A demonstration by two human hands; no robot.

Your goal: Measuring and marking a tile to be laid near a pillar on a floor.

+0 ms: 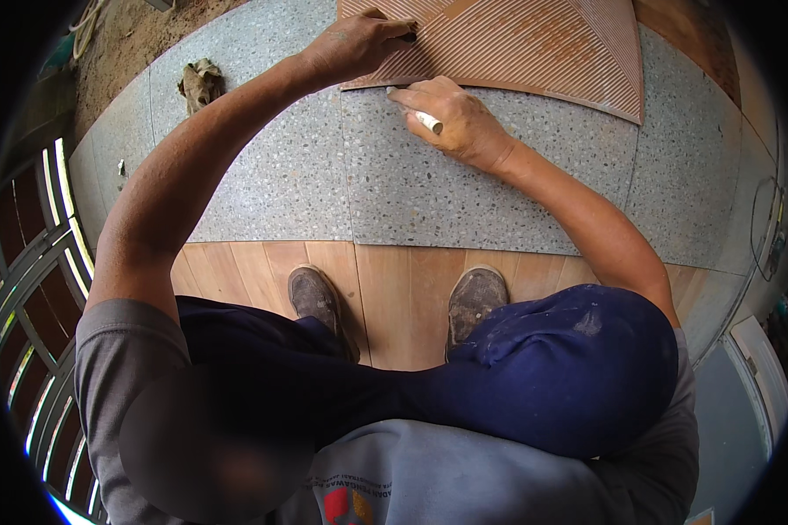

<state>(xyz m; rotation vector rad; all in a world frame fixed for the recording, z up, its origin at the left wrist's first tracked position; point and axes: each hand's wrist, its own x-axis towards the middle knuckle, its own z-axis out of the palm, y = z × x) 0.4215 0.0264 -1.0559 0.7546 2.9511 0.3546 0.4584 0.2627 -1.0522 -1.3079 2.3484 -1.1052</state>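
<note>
Upper centre: a brown, ridged, flat tile (543, 57) lies on grey speckled slabs (499, 188). My right hand (458, 121) grips a white cylindrical marker (429, 122) at the tile's near edge, apparently low for control. My left hand (352, 45) has fingers bunched narrow; contents I cannot tell.

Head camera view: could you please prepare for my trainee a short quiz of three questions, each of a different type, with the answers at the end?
1. What does the right hand hold?

2. In the picture, on which side of the ridged brown panel does the crumpled cloth lie?
A) left
B) right

3. True or false: both shoes rest on the ridged brown panel.

Key:
1. A white pen-like tool.
2. A.
3. False; they rest on the wood-look floor.
</note>
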